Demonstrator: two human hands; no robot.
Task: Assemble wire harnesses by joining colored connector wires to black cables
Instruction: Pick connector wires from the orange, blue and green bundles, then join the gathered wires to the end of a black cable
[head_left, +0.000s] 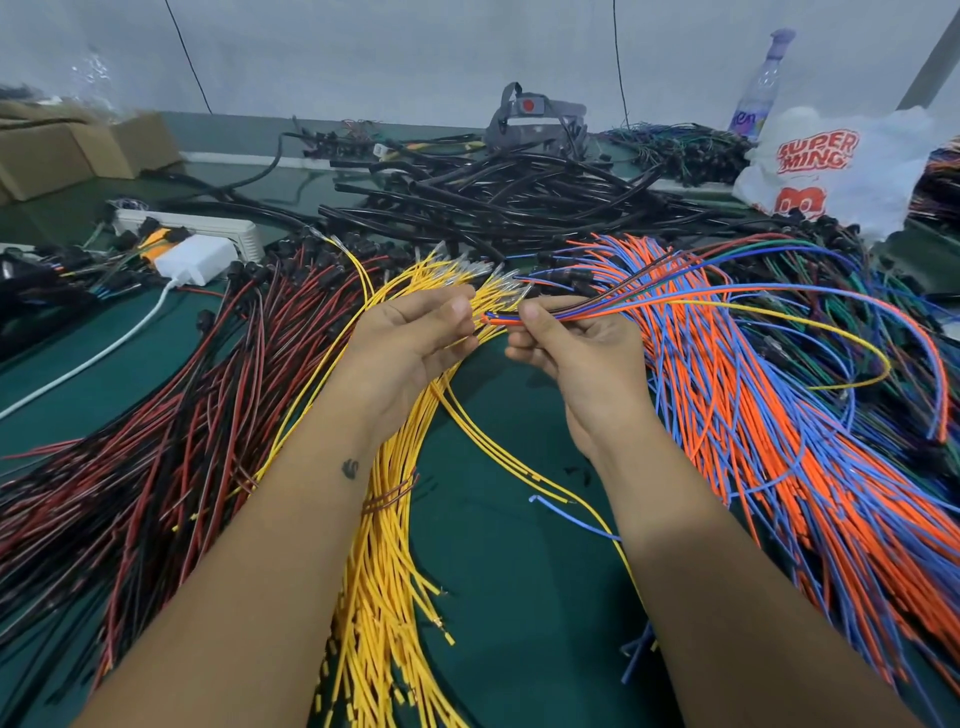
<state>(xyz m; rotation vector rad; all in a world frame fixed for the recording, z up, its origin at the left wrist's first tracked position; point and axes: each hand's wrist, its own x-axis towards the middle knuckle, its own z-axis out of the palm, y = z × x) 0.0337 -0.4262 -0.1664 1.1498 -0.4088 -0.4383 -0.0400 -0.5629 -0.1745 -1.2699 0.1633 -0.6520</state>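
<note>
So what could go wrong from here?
1. The right hand pinches a thin mixed bundle of orange, blue, yellow and dark wires near its ends; one could slip out.
2. Its long loops hang over the orange-and-blue wire pile and may snag.
3. The left hand could pull extra yellow wires.
</note>
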